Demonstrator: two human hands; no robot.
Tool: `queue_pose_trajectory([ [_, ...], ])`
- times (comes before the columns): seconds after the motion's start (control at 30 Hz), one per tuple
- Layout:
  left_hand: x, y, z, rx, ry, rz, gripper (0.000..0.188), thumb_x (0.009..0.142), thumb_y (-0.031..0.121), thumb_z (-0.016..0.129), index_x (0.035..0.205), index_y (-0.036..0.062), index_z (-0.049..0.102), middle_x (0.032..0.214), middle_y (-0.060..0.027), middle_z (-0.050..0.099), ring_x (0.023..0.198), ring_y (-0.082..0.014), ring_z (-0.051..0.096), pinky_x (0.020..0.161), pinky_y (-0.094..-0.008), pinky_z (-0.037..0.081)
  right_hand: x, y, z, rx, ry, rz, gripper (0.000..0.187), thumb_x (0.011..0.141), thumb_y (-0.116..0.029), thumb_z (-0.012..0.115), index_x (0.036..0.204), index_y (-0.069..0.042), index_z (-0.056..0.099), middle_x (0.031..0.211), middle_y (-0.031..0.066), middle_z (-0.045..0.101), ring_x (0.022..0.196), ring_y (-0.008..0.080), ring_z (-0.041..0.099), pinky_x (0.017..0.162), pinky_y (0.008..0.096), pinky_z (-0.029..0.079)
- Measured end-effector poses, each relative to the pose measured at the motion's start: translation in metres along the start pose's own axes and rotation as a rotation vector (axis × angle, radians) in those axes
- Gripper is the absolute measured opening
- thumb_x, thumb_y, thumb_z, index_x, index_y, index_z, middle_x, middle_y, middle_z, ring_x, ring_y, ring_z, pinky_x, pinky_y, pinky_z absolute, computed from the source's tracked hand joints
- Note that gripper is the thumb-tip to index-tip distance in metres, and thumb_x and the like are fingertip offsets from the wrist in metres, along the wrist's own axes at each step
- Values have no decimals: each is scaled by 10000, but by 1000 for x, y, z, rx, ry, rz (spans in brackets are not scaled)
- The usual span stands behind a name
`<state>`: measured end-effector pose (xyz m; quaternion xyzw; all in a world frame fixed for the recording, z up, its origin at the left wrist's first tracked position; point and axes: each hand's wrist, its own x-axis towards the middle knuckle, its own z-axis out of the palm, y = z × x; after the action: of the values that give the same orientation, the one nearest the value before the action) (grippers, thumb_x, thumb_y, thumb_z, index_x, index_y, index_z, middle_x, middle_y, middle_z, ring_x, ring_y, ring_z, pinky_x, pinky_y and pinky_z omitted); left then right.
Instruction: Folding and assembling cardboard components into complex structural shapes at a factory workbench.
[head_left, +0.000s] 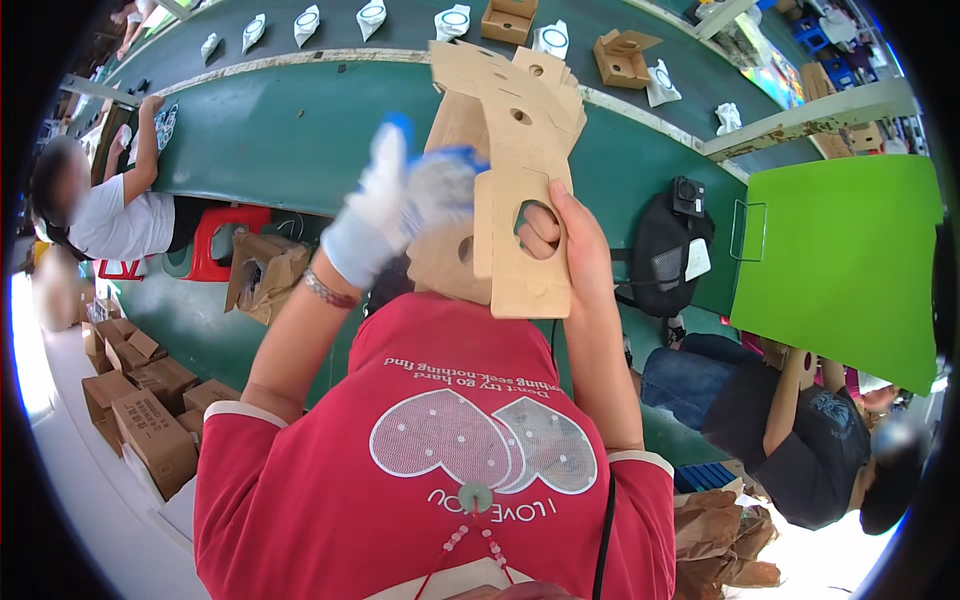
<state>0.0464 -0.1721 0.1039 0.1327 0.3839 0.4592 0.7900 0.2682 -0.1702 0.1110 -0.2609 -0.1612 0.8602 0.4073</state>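
Note:
Several flat brown cardboard box blanks (515, 145) with punched holes are held up over the green table in front of my chest. My bare right hand (560, 235) grips the front blank by its right edge. The thumb lies on its face, and bent fingers show through the large round hole. On the left, my left hand (400, 200) wears a white glove with blue fingertips. Its thumb points up, apart from the other fingers, which reach across the rear cardboard beside the front blank. The hand is slightly blurred, and whether its fingertips touch the cardboard is unclear.
Beyond the green table (300, 130), a conveyor belt (410, 45) carries white-wrapped items and open cardboard boxes (622, 60). A black bag (665, 255) and bright green board (840, 260) stand right. Co-workers sit on both sides. Brown cartons (155, 430) lie lower left.

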Motion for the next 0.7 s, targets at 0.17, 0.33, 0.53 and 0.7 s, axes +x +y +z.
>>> queue_pose_trajectory([
  [0.17, 5, 53, -13, -253, 126, 279, 683, 942, 532, 519, 1345, -17, 477, 1243, -166, 603, 1167, -313, 576, 1013, -453, 454, -16, 20, 48, -357, -36, 198, 205, 988, -271, 597, 981, -70, 559, 714, -22, 534, 619, 85, 536, 560, 221, 436],
  [0.33, 3, 48, -49, -176, 164, 386, 153, 893, 108, 652, 1027, 33, 652, 1001, -132, 693, 881, -259, 686, 795, -411, 578, 19, 12, -5, -264, -355, 127, 761, 1001, -637, 310, 1415, -17, 463, 1342, 128, 570, 1214, 267, 551, 1035, 423, 430],
  [0.53, 25, -35, -102, 965, 207, 637, 262, 918, 140, 635, 1141, 4, 629, 1025, -80, 684, 943, -212, 674, 745, -352, 571, 78, 0, -50, 22, 4, -69, 569, 1033, -400, 433, 1460, -26, 392, 1456, 138, 468, 1303, 285, 492, 1080, 430, 407],
  [0.7, -5, -40, -59, 755, 208, 211, 360, 1016, 189, 527, 1324, 2, 536, 1343, -82, 556, 1208, -146, 537, 1008, -282, 443, 65, 32, -34, -446, 304, -206, 666, 923, 42, 407, 1556, -112, 266, 1506, 100, 422, 1333, 232, 464, 1078, 372, 400],
])
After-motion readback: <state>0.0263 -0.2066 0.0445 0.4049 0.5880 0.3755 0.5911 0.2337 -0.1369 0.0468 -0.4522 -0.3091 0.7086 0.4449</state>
